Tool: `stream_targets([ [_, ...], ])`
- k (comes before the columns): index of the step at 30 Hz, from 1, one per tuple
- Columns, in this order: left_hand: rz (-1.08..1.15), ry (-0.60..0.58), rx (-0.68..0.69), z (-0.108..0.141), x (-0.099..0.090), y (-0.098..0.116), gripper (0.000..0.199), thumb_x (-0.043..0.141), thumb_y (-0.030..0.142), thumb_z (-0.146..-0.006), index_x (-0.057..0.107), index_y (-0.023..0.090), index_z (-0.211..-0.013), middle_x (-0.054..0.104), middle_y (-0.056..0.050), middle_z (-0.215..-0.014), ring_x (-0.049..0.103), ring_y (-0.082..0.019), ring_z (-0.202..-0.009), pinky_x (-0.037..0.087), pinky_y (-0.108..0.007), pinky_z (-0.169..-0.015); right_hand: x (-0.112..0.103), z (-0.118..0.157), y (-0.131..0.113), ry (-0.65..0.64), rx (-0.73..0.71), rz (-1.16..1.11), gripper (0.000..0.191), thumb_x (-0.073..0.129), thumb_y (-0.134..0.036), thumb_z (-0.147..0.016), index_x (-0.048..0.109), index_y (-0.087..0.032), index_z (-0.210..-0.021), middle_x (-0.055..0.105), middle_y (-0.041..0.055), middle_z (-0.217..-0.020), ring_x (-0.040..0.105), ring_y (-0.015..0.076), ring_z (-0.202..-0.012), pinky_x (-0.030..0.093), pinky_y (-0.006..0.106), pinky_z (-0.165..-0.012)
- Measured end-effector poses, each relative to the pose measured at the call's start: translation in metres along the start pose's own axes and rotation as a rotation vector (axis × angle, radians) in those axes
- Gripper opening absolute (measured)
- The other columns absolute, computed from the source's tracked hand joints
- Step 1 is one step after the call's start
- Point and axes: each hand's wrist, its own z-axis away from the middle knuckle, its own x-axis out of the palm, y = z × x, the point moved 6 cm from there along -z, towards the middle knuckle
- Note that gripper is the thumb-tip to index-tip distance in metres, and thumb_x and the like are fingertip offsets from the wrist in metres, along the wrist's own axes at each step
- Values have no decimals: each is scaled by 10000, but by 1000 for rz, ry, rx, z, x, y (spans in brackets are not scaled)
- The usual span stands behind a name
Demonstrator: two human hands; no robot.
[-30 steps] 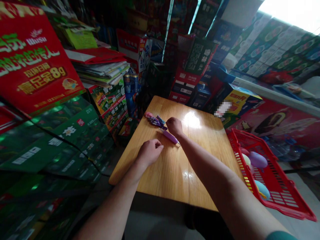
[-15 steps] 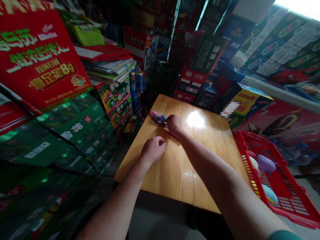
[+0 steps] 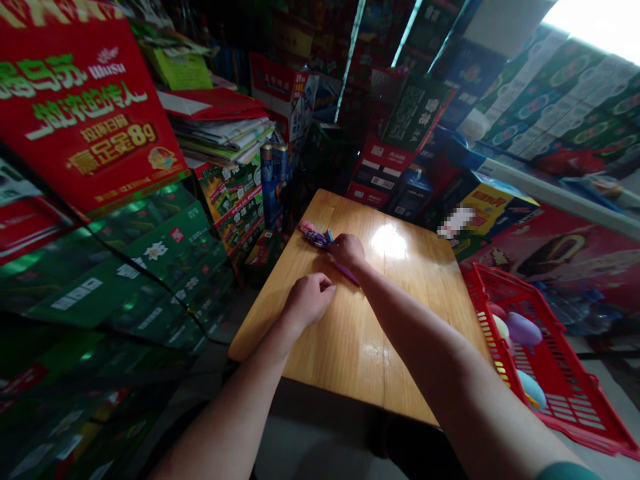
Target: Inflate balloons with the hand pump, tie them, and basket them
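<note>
Purple and maybe slippery, the tube is lying on the desk partly under the right hand, likely being light, stiff and best held around its middle, but whether its fingers or the left hand's are pinching, I cannot tell.

A limp pink-and-purple bundle lies near a slanting purple tube (partly hidden).
</note>
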Motion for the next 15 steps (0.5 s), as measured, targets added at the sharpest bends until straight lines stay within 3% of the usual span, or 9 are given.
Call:
stream_targets([
  [8, 60, 31, -9, -5, -5, -1, 116, 659, 296, -827, 709, 197, -795, 729, -61, -804, 652, -203, -753, 449, -316, -694, -16, -5, -19, 123, -12, -92, 349, 514, -373, -948, 756, -122, -927, 755, 169, -936, 676, 217, -833, 449, 271, -731],
  [12, 497, 24, -209, -7, -4, -3, 266, 677, 424, -825, 707, 162, -856, 725, -86, -873, 626, -164, -674, 430, -284, -604, -40, 3, -34, 160, -86, -311, 191, 601, -264, -854, 751, -146, -853, 746, 85, -825, 661, 178, -760, 439, 243, -668],
  [15, 918, -54, -403, -5, 1, -3, 455, 647, 590, -816, 709, 162, -956, 721, -119, -1007, 631, -151, -677, 397, -265, -550, -49, 25, -44, 63, -133, -595, 173, 614, -285, -837, 723, -151, -826, 720, 48, -748, 646, 148, -673, 437, 218, -591],
])
